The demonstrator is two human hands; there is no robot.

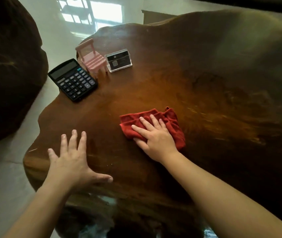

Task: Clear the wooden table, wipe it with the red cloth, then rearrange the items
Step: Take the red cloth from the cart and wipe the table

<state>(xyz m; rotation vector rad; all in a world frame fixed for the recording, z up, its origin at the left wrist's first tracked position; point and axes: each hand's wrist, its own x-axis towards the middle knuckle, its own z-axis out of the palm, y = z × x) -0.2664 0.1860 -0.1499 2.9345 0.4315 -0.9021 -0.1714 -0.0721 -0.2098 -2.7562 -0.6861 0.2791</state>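
One red cloth (155,124) is lying folded near the middle of the wooden table (205,74), looking soft, light and likely to bunch, so pressing flat on top is suiting it better than pinching. Right hand (154,136) is resting on it, fingers spread, unclenched. Left hand (71,160) is bracing splayed on bare wood. Calculator (73,79), pink toy chair (92,57) and card holder (118,60) are crowding the far-left edge

On the irregular-edged brown wooden table (197,79), a black desk calculator (72,80) lies at the far left edge. Just right of it stands a small pink toy chair (92,57), then a clear plastic card holder (118,60). Nearer, mid-table, the right hand (155,137) lies flat on a folded red cloth (171,124); the left hand (71,160) rests left of it, well apart.
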